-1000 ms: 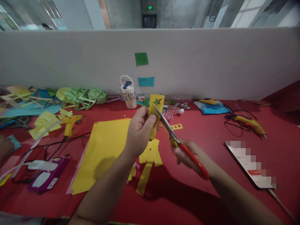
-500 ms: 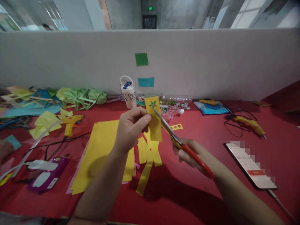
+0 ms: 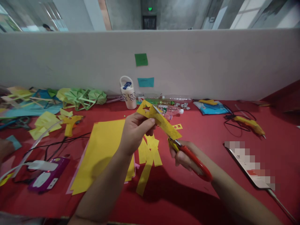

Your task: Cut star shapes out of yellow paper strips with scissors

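My left hand (image 3: 138, 131) pinches a yellow paper strip (image 3: 167, 125) above the table centre. A star-shaped hole shows near the strip's upper left end. Red-handled scissors (image 3: 197, 162) are in my right hand (image 3: 185, 156), their blades partly behind the strip and one tip showing at its upper edge. Below the hands lie several yellow paper pieces (image 3: 147, 175) on the red table. To their left is a stack of yellow sheets (image 3: 103, 147), partly covered by my left forearm. A small strip with red stars (image 3: 178, 126) lies behind the scissors.
Glue guns (image 3: 69, 125) (image 3: 250, 123) with cables lie on both sides. A phone (image 3: 248, 168) is at the right, a purple power strip (image 3: 49, 175) at the left. A white cup (image 3: 128, 97) and plastic bottles (image 3: 173, 109) stand or lie near the partition. Another person's hand (image 3: 6, 148) shows at the left edge.
The yellow strip has turned from upright to slanting down to the right. The star-shaped spot, green before, now shows as a dark hole. My left hand has moved slightly right and down.
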Available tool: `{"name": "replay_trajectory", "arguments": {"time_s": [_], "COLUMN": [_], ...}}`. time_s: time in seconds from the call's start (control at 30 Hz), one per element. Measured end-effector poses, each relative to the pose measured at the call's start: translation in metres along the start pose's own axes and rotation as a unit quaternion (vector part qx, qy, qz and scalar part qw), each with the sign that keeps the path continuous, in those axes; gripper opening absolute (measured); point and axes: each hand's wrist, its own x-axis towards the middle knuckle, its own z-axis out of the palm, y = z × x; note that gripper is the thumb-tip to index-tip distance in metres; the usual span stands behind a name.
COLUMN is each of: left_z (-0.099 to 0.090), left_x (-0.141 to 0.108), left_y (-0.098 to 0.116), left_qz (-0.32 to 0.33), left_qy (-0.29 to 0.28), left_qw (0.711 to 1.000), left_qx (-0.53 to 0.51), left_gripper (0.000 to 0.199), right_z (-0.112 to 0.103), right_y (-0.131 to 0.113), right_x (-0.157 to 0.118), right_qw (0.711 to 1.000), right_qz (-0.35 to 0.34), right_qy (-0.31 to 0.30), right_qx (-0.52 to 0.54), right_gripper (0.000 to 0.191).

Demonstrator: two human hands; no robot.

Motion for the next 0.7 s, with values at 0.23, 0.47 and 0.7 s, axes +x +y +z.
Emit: {"name": "replay_trajectory", "arguments": {"time_s": [0.23, 0.47, 0.7], "left_z": [-0.0036, -0.0045, -0.0048], "left_x": [0.0016, 0.0008, 0.0011], "left_y": [0.0000, 0.0003, 0.0001], "left_qz": [-0.009, 0.004, 0.010], "left_qy": [-0.007, -0.020, -0.018], "left_qw": [1.000, 1.000, 1.000], "left_qx": [-0.001, -0.012, -0.014], "left_gripper": [0.012, 0.013, 0.012], "right_z": [-0.0004, 0.0002, 0.0042], "right_y": [0.0017, -0.0060, -0.0013], "right_x": [-0.0004, -0.0009, -0.0003], "right_qw": [0.999, 1.000, 0.999], "right_qz": [0.030, 0.015, 0.027], "right_qy": [0.008, -0.006, 0.003], "right_qx": [-0.028, -0.007, 0.026], "right_gripper": [0.040, 0.046, 0.046]}}
